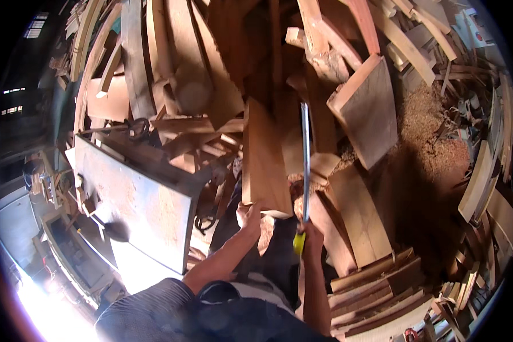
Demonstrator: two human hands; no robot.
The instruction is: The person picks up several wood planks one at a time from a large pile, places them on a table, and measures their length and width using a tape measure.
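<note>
My left hand [248,216] grips the near end of a thick wooden board [262,162], which stretches away from me. My right hand [312,235] is closed round a yellow tape measure [299,243]. From it the metal blade [306,159] runs out, drawn long, to the right of the board and apart from it. The blade's far tip ends over a dark area among the timber. My fingers partly cover the tape's case.
A machine with a flat metal table [137,196] stands at my left. Stacked planks [376,293] lie near my right side, and a broad wood slab [367,111] leans beyond them. Sawdust [424,131] is heaped at the far right. Long boards [179,51] stand at the back.
</note>
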